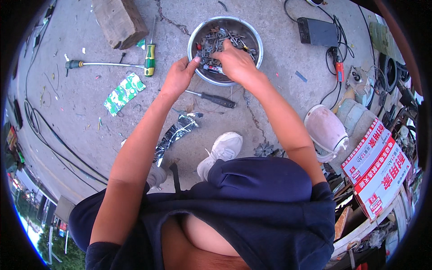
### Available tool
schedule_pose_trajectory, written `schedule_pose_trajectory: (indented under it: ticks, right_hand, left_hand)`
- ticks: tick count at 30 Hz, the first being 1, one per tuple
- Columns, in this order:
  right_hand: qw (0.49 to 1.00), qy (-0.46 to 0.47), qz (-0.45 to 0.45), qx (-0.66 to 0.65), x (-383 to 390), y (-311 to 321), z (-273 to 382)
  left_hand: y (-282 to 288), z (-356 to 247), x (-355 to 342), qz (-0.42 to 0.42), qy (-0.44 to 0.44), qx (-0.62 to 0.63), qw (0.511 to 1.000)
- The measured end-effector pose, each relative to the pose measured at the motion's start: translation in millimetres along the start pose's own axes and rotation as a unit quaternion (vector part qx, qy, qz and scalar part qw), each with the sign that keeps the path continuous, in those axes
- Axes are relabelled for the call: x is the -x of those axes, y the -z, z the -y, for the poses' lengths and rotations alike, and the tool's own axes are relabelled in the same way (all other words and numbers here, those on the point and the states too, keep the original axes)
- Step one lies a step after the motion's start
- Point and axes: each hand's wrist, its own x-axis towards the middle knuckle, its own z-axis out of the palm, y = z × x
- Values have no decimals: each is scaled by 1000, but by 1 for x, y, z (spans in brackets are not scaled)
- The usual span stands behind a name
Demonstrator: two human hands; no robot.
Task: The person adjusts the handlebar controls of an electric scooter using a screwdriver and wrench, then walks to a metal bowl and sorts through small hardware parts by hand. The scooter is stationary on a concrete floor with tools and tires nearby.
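A steel bowl [255, 42] full of small loose metal hardware [211, 40] sits on the concrete, with a cylindrical object [213, 68] among the pieces. My left hand [182, 73] is at the bowl's left rim, thumb and fingers closed on a small dark metal piece [199, 55]. My right hand [236, 63] reaches into the bowl from the lower right, index finger and thumb apart among the hardware, their tips partly hidden. Just below the bowl lies a black-handled screwdriver [216, 100].
A wooden block [114, 22], green-handled screwdriver [149, 60], long-shafted tool [74, 64] and foil packet [123, 93] lie left. Right are a black power box [317, 31] with cables, a white container [324, 128], a red-white box [375, 168] and clutter. Long cables [45, 132] cross the left ground.
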Motion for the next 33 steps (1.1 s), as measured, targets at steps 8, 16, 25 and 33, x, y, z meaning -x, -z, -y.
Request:
schedule_pose_trajectory:
  ticks: [8, 16, 25, 33]
  right_hand:
    - [998, 4, -55, 7, -16, -3, 0]
    - [993, -37, -99, 48, -6, 1, 6]
    - [994, -39, -85, 63, 1, 9, 0]
    - [999, 0, -33, 0, 7, 1, 1]
  left_hand:
    - [0, -5, 2, -9, -2, -6, 1000]
    - [1, 0, 1, -12, -4, 0, 1000]
    - [1, 6, 0, 17, -5, 14, 1000]
    - [2, 4, 1, 16, -18, 11, 1000]
